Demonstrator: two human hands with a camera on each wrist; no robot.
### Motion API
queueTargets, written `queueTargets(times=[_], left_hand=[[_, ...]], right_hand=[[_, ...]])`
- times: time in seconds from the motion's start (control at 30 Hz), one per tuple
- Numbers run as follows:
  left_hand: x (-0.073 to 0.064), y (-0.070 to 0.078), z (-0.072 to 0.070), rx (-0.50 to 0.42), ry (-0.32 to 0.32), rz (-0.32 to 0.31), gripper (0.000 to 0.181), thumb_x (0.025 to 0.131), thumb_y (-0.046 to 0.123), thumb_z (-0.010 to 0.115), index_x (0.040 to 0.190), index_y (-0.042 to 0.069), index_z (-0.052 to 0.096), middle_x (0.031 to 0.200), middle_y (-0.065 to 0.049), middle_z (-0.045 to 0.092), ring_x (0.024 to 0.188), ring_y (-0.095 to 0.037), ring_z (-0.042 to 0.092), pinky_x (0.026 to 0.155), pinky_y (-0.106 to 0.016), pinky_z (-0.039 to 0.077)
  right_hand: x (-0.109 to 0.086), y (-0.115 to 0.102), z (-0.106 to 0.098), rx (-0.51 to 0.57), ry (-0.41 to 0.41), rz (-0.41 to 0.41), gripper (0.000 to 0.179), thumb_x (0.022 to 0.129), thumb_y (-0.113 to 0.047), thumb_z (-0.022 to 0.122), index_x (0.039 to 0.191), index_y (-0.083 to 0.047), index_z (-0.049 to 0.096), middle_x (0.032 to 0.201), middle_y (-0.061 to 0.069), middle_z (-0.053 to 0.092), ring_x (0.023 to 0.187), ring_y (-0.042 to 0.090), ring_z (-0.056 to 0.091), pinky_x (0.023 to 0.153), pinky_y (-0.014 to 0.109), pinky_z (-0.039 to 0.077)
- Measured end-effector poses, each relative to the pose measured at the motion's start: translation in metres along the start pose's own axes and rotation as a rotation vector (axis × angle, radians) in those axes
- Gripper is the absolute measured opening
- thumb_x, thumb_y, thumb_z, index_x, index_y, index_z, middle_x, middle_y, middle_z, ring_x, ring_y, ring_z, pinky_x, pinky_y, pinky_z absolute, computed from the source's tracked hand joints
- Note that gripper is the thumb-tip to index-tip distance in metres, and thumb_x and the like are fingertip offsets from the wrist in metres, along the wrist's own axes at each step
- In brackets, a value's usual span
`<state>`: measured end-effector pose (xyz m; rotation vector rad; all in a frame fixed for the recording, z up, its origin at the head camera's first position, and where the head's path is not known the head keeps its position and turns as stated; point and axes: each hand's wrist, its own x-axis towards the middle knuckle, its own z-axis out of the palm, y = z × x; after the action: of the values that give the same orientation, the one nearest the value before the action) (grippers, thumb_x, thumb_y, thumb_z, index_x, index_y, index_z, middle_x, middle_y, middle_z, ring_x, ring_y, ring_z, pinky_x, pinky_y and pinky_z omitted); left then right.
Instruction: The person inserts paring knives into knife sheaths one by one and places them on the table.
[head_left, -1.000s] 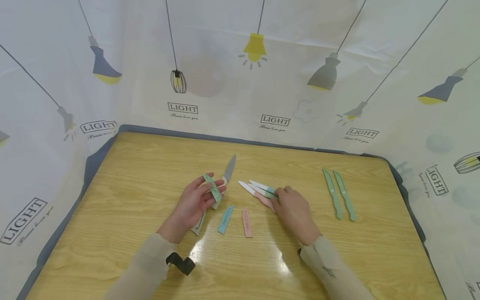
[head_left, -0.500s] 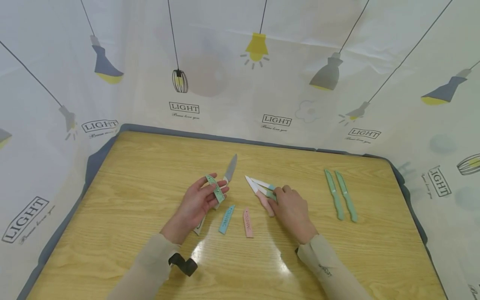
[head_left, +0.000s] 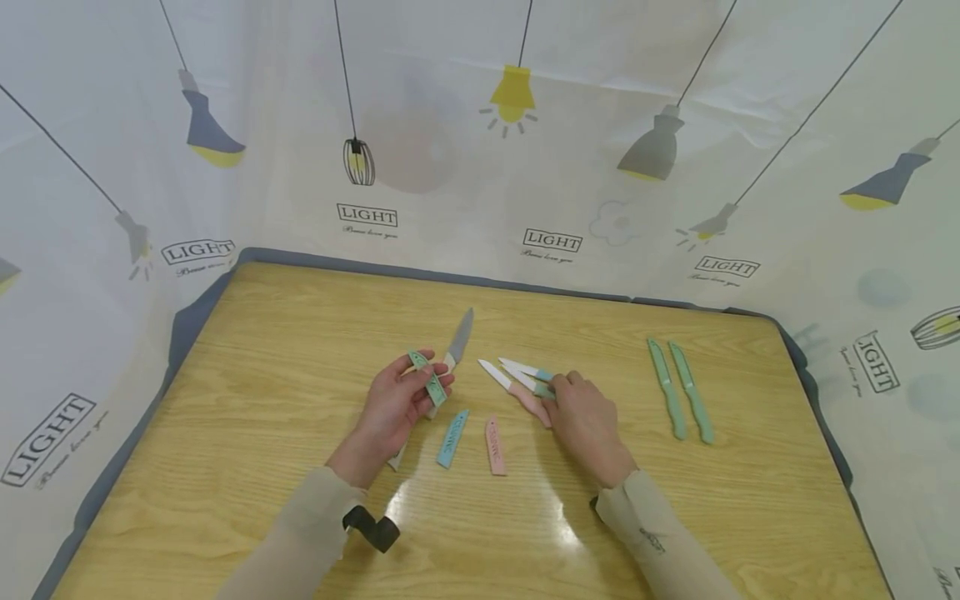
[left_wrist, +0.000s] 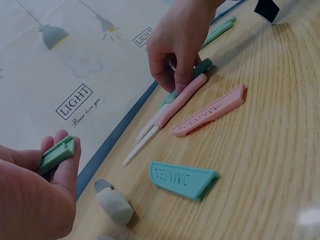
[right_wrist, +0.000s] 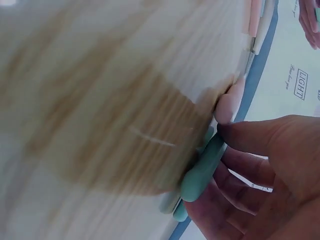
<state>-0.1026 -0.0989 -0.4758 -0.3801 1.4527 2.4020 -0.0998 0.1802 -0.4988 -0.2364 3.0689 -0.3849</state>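
My left hand (head_left: 386, 412) pinches a small green blade cover (head_left: 427, 379) between thumb and fingers, raised over the table. With thumb and fingertips, my right hand (head_left: 587, 423) grips the green handle (right_wrist: 202, 172) of a white-bladed knife. Directly alongside that handle lie a pink-handled knife (head_left: 529, 402) and a blue-handled knife (head_left: 540, 374), their white blades pointing left; the hand hides part of the handles. Between my hands, a blue blade cover (head_left: 453, 437) and a pink blade cover (head_left: 495, 446) lie flat on the wood, both with raised lettering.
A larger knife (head_left: 461, 336) with a metal blade lies partly behind my left hand, blade pointing away. Near that wrist, a pale piece (head_left: 397, 458) shows. Off to the right rest two green knives, one (head_left: 666, 390) beside the other (head_left: 691, 392). A printed curtain (head_left: 450, 125) surrounds the wooden table (head_left: 300, 333).
The knives at my right hand swung slightly rightward half a second ago and have returned left. My left fingers have curled a little more around the green cover.
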Motion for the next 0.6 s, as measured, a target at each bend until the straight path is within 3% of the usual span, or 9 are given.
queueTargets(times=[0.13,0.3,0.5,0.6], left_hand=[[0.001,-0.001,0.001,-0.016,0.002,0.004,0.042,0.108,0.003,0.05,0.147,-0.008,0.04,0.12,-0.018,0.066,0.104,-0.022,0.073,0.099,-0.037,0.059],[0.001,-0.002,0.004,-0.044,-0.001,0.008,0.042,0.108,0.002,0.051,0.147,-0.008,0.04,0.123,-0.021,0.065,0.105,-0.022,0.073,0.099,-0.038,0.059],[0.003,-0.002,0.011,-0.063,0.011,0.015,0.039,0.108,0.002,0.052,0.145,-0.006,0.044,0.134,-0.027,0.059,0.114,-0.028,0.07,0.099,-0.038,0.058],[0.003,-0.003,0.013,-0.062,0.01,0.02,0.039,0.108,0.002,0.052,0.145,-0.006,0.044,0.134,-0.026,0.06,0.115,-0.028,0.069,0.099,-0.038,0.058]], right_hand=[[-0.001,0.001,-0.005,0.036,-0.057,0.068,0.026,0.102,-0.026,0.067,0.119,-0.006,0.069,0.101,0.008,0.068,0.08,0.022,0.066,0.06,0.04,0.058],[-0.005,0.001,-0.014,0.084,-0.067,0.096,0.027,0.102,-0.025,0.067,0.121,-0.006,0.068,0.107,0.008,0.072,0.085,0.022,0.069,0.066,0.042,0.06],[-0.016,0.002,-0.021,0.17,-0.025,0.051,0.031,0.101,-0.019,0.069,0.127,-0.003,0.068,0.118,0.014,0.072,0.101,0.029,0.071,0.079,0.049,0.062],[-0.021,0.004,-0.023,0.203,-0.004,0.031,0.031,0.1,-0.017,0.069,0.127,-0.001,0.068,0.12,0.015,0.071,0.099,0.029,0.071,0.077,0.047,0.062]])
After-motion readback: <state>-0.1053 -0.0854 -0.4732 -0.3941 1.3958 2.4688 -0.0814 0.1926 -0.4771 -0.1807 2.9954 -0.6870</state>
